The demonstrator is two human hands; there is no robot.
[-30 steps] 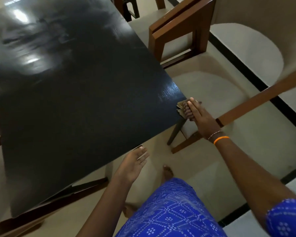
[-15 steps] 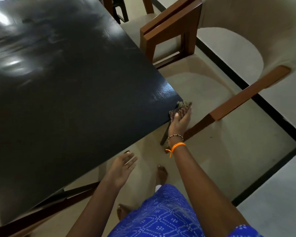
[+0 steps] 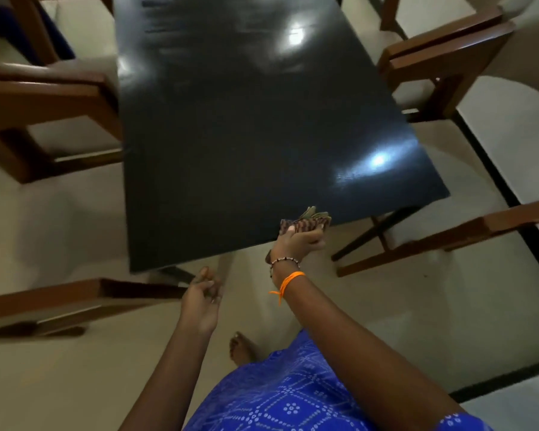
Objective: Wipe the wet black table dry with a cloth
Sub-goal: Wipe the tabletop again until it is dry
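Gripping the bunched patterned cloth point(image 3: 305, 223) in our right hand point(image 3: 297, 242), fingers closed around it, we hold it at the near edge of the black counter point(image 3: 246, 126), right where the fingers meet the rim. Our left hand point(image 3: 201, 301) hangs loosely half-open and empty, below the edge and apart from it. Beyond the fingers, faint streaks and glare show toward the far end, so we judge that stretch may need wiping; the near part looks mostly even.
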